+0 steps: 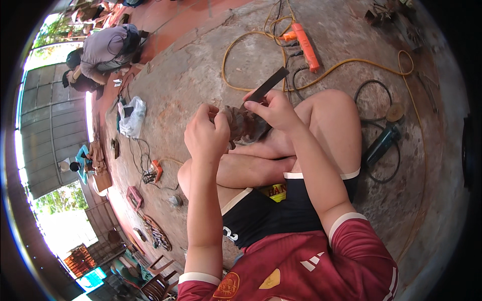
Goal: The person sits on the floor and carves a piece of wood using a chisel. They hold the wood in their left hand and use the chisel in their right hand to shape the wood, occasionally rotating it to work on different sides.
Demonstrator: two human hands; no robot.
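While the left hand (206,133) has its fingers closed on a rough brown piece (240,128) at 11 o'clock from the dark shorts (271,214), the right hand (275,111) grips a flat dark strip (271,83) aimed toward 1 o'clock; work looks underway, though what remains I can't tell.

Worn grey-brown concrete floor (196,62), bordered by reddish tiling (176,21) at upper left. Toward the right, an orange power strip (306,47), a looped yellow cord (346,61), dark metal parts (379,18) and a dark green power tool (382,144) are set directly on it. On the left, a whitish plastic bag (133,119), tangled dark cables (142,159), an orange item (157,171), a pinkish-red loop (134,198) and a striped coil (156,233) are strewn.
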